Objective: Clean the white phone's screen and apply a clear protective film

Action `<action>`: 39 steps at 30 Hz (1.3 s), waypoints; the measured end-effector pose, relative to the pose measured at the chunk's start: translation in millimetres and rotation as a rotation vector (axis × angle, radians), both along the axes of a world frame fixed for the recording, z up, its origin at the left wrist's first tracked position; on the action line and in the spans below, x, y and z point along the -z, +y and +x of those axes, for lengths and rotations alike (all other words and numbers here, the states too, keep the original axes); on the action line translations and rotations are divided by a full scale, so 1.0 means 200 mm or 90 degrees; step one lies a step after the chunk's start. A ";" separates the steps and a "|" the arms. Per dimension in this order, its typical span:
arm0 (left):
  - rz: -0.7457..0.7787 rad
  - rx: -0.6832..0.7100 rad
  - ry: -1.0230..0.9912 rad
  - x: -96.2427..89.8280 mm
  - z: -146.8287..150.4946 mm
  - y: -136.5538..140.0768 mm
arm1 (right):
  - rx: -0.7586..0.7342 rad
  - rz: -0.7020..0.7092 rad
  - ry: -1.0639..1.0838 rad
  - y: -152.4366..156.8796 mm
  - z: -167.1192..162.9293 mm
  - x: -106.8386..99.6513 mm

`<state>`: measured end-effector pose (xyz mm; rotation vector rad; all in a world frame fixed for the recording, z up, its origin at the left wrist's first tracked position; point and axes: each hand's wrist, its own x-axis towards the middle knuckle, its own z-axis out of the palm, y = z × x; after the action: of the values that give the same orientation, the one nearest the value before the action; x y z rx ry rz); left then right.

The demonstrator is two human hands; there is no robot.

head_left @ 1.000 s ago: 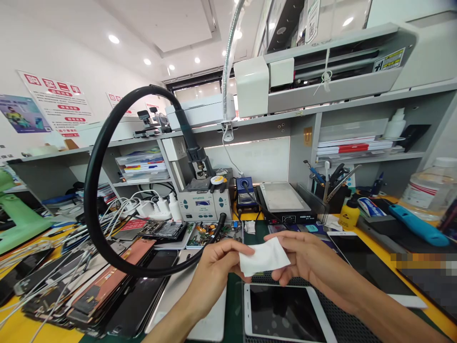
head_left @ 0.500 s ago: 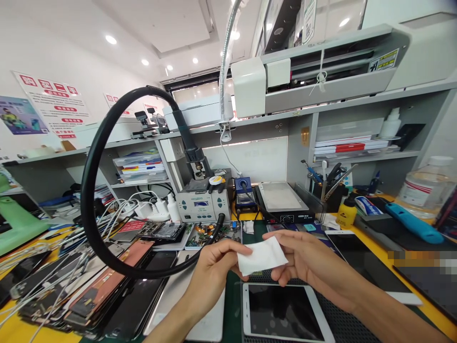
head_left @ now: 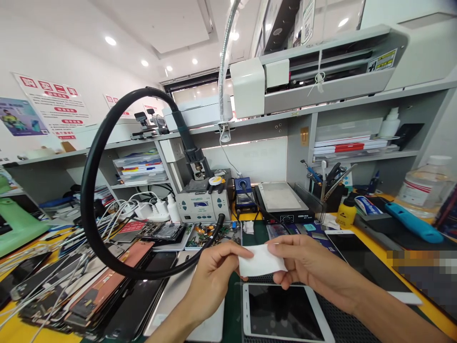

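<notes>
Well left of the white tablet (head_left: 285,312), phones (head_left: 134,300) are stacked. Just beyond the tablet's far edge, raised, a white cloth (head_left: 262,262) is pinched at its left end by the left hand (head_left: 216,271) and at its right by the right hand (head_left: 307,259). Right of the tablet, a white-edged screen (head_left: 367,264) is laid.

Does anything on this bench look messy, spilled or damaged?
Loose white cables sprawl across the stacked phone parts at left, looking untidy. The white-framed device's dark screen looks blotchy; smudges or reflections, I can't tell. No spill is visible.
</notes>
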<state>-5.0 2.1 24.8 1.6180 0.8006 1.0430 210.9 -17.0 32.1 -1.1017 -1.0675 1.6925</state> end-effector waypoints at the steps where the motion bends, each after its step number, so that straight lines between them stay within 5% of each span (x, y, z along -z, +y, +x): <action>1: 0.002 0.000 0.002 0.00 0.00 0.00 | 0.003 0.000 -0.009 0.00 0.00 0.00; 30: -0.038 0.011 -0.002 0.00 -0.02 0.02 | 0.062 0.037 -0.017 0.00 0.02 -0.01; 39: -0.185 0.087 -0.091 0.01 -0.02 0.04 | 0.088 0.029 -0.047 -0.01 0.01 -0.04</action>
<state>-8.3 10.2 22.3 1.3170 0.6999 0.8887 213.2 -19.9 40.6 -1.1885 -1.0454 1.5229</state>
